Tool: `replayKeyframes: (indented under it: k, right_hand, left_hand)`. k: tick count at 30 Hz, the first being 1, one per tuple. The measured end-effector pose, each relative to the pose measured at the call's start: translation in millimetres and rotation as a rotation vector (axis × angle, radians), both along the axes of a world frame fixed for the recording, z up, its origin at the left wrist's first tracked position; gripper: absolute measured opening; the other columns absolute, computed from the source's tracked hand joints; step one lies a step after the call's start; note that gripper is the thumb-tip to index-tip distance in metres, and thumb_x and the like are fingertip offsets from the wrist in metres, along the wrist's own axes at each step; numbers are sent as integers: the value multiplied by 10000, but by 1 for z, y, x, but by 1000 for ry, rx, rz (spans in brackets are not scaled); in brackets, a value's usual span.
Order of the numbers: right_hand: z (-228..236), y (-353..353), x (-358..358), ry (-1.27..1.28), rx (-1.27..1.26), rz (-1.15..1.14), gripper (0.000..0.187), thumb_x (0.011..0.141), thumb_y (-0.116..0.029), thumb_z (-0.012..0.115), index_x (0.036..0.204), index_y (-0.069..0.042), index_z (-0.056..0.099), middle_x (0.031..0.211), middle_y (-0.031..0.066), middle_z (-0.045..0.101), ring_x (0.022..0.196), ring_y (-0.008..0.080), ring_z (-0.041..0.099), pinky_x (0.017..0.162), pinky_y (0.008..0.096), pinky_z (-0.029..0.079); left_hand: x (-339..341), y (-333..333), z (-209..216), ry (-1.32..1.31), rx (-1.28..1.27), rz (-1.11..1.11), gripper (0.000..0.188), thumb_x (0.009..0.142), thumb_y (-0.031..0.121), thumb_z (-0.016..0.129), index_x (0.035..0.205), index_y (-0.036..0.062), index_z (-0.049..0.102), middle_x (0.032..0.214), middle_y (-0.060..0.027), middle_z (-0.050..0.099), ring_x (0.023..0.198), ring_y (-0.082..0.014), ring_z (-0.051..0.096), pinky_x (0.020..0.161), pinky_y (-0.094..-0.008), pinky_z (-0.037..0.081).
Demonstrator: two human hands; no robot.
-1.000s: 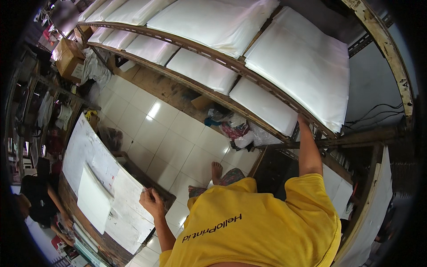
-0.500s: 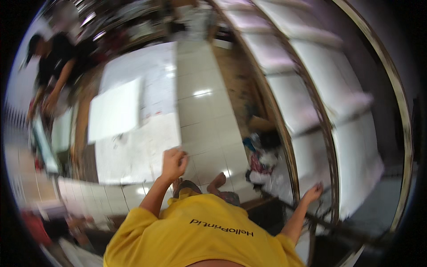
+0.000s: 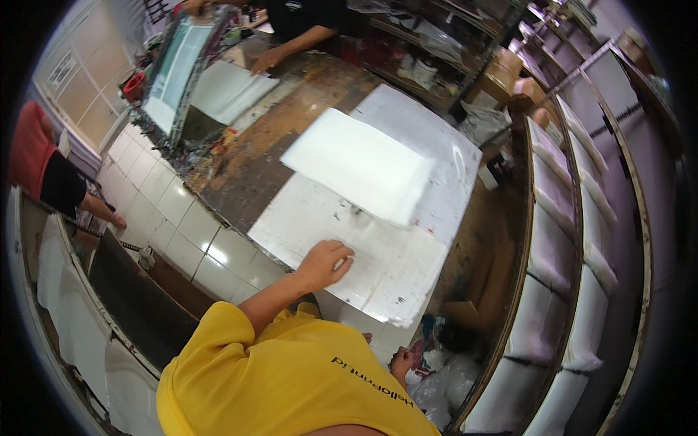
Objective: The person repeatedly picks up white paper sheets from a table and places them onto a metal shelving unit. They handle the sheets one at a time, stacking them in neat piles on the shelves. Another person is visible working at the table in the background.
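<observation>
My left hand (image 3: 325, 263) is over the near side of a stained white board (image 3: 378, 272) on the table. Its fingers are loosely bent, with a gap at the thumb, and nothing shows in them. Beyond it, a stack of white sheets (image 3: 360, 166) lies slanted across the board and a greyish sheet (image 3: 414, 120). My right hand (image 3: 400, 360) is low beside my yellow shirt, partly covered by it. Its fingers look curled in, with nothing visible in them.
Racks of white padded sheets (image 3: 549, 247) run along my right. Across the paint-stained table (image 3: 280, 109), a co-worker's hand (image 3: 269, 59) rests on pale sheets beside a screen frame (image 3: 174, 80). Another person (image 3: 47, 167) is at left. Plastic bags (image 3: 443, 385) lie near my feet.
My view has swung left, bringing the screen frame and co-worker's table into fuller sight. My right hand has come from the rack to my body. My left hand is now over the board.
</observation>
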State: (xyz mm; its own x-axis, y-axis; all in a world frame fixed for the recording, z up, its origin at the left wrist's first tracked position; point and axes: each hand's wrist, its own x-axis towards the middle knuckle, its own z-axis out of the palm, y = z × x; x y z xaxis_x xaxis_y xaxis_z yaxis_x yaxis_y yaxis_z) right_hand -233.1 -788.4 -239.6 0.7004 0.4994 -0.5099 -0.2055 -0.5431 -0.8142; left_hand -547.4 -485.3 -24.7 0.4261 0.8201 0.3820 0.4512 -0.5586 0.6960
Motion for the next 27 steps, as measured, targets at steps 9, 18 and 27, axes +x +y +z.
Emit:
replayKeyframes:
  k: [9, 18, 27]
  right_hand:
    - [-8, 60, -35, -25, -94, -6, 149, 953, -205, 587, 962, -56, 582, 678, 34, 556, 459, 91, 436, 413, 255, 330]
    - [0, 31, -87, -7, -134, -110, 167, 954, -213, 595, 985, -49, 582, 693, 50, 566, 447, 101, 439, 382, 269, 331]
    - [23, 2, -94, 114, -77, -451, 136, 956, -210, 586, 882, -114, 523, 654, -7, 473, 451, 93, 415, 375, 256, 294]
  left_hand:
    - [-145, 45, -7, 53, 28, 422, 202, 837, 105, 671, 1020, 23, 642, 1096, -131, 608, 1041, -332, 571, 910, -432, 449]
    - [-155, 97, 29, 45, 295, 454, 287, 815, 74, 689, 1088, 22, 619, 1111, -123, 587, 1021, -306, 556, 851, -411, 437]
    - [-164, 158, -22, 626, 146, 462, 215, 798, 132, 656, 1001, 62, 650, 974, -117, 633, 964, -286, 601, 857, -433, 441]
